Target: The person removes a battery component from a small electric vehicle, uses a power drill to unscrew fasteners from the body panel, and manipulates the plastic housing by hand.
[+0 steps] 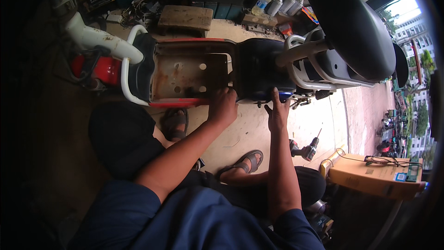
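Note:
An electric scooter (194,102) lies across my view, its front end to the left and its black seat (354,28) to the right. The open, rust-stained floor tray (185,71), edged in red, has round holes in its base. Beside the tray's near right corner, my left hand (224,107) is closed; whatever its fingers pinch is hidden. My right hand (279,111) rests against the near side of the black plastic cover (261,67) under the seat, next to a blue patch. Its fingers are stretched out, with the thumb apart.
On the floor right of my right forearm is a cordless drill (305,149) with a long bit. A cardboard box (370,173) carrying a black cable stands farther right. Behind the scooter are a wooden stool (186,18), spray cans (287,4) and a bottle (262,2).

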The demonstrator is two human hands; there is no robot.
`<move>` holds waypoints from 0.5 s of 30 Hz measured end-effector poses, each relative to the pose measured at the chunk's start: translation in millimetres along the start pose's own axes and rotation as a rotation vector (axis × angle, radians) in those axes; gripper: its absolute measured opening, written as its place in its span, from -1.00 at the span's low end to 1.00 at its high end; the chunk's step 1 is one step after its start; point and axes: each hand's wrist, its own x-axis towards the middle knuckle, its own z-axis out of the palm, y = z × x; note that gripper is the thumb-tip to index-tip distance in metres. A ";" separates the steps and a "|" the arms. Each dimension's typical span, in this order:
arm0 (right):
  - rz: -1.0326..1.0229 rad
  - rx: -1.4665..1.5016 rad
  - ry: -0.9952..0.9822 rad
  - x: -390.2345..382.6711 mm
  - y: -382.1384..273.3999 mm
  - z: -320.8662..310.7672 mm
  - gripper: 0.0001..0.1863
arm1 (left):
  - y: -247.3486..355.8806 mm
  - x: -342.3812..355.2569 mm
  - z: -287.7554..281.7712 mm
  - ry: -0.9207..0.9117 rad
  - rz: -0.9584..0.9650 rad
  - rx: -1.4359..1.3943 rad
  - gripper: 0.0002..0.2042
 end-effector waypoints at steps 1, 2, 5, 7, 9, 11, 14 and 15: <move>-0.005 0.015 0.001 -1.0 0.7 2.1 -0.02 | 1.2 1.4 0.6 -0.009 -0.014 0.001 -0.80; -0.012 0.031 0.002 -4.3 -0.1 6.1 -0.01 | 2.2 2.7 1.6 -0.019 -0.026 0.002 -0.80; -0.016 0.116 -0.010 -1.0 2.1 6.2 0.11 | 2.7 7.0 6.0 0.032 -0.039 0.024 -0.81; -0.009 0.124 0.008 -5.2 1.8 9.0 0.07 | 0.8 8.7 4.9 -0.048 -0.100 -0.008 -0.80; -0.069 0.119 0.024 0.2 10.2 0.8 0.03 | 2.4 8.3 5.9 -0.046 -0.097 -0.021 -0.80; -0.119 0.118 0.022 5.0 18.7 -5.6 -0.03 | 3.9 5.9 6.0 0.035 -0.040 -0.012 -0.81; -0.160 0.122 0.007 9.0 27.2 -10.9 -0.07 | 4.6 11.6 7.7 0.046 -0.084 -0.086 -0.81; -0.160 0.124 0.009 9.3 28.0 -9.9 -0.05 | 2.3 12.7 7.6 0.038 -0.081 -0.082 -0.81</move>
